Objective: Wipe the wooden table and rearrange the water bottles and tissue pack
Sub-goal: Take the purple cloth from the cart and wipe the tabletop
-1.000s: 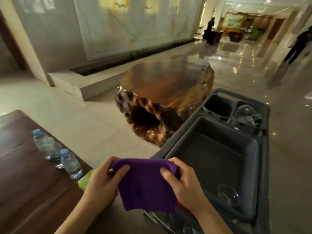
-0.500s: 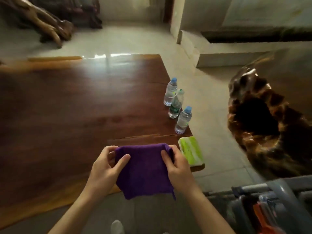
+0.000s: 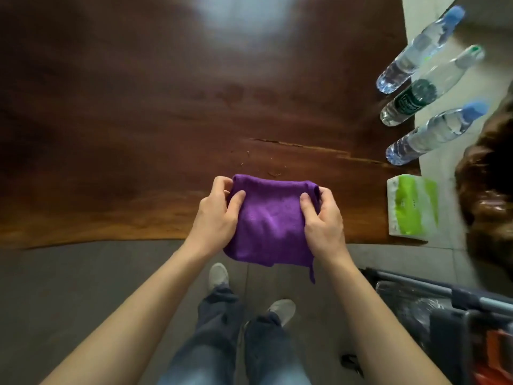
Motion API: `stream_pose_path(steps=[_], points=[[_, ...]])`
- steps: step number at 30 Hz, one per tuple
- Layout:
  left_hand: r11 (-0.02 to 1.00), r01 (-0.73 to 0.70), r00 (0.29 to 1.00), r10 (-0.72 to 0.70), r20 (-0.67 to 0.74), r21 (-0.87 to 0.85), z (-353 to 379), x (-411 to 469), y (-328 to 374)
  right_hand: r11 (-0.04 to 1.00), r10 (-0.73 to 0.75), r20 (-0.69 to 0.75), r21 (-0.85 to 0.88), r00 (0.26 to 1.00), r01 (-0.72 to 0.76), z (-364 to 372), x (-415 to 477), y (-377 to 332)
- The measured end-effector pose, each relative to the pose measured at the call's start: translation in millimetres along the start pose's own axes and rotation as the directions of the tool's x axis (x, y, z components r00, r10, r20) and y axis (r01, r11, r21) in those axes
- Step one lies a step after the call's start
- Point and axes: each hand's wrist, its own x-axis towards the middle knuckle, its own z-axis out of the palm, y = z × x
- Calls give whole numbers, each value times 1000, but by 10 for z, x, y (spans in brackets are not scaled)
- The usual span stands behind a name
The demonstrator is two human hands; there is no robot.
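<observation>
Head view, looking straight down. Purple cloth (image 3: 268, 220) held up between both hands over the near edge of the table (image 3: 138, 120). Left hand (image 3: 215, 218) grips the cloth's left side, thumb on top, fingers curled behind the upper corner. Right hand (image 3: 323, 220) grips the right side the same way. Both hands closed on the cloth; its lower edge hangs free past the table edge, a loose strand trailing at the right.

Three bottles stand in a row along the table's right edge, well right of the hands: far bottle (image 3: 419, 51) with blue cap, middle bottle (image 3: 430, 87) with green label, near bottle (image 3: 435, 133) with blue cap. Tissue pack (image 3: 412, 208), green and white, lies at the near right corner, just beyond the right hand. Cart (image 3: 444, 309) at lower right.
</observation>
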Motion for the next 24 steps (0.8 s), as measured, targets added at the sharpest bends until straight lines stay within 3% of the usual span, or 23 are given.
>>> stream_pose_path(steps=[4, 10, 13, 16, 19, 22, 24], points=[[1000, 4, 998, -2, 60, -19, 186, 216, -37, 995, 16, -64, -98, 998, -22, -7, 244, 194], [999, 1, 977, 9, 214, -47, 487, 447, 11, 942, -136, -146, -324, 980, 82, -105, 624, 463], [999, -45, 970, 44, 237, -3, 443, 476, -47, 911, -155, -193, -408, 969, 64, -119, 785, 572], [978, -155, 985, 142, 93, 142, 150, 456, -278, 843, -218, -264, -536, 940, 45, -58, 811, 646], [884, -182, 974, 223, -45, 430, -258, 440, -657, 751, -312, -190, -649, 931, 119, 143, 740, 664], [799, -16, 995, 69, -66, 602, -531, 405, -990, 715, -238, -84, -689, 968, 116, 469, 676, 667], [757, 23, 999, 2, -38, 653, -584, 373, -1120, 694, -174, -86, -717, 981, 60, 676, 655, 648]])
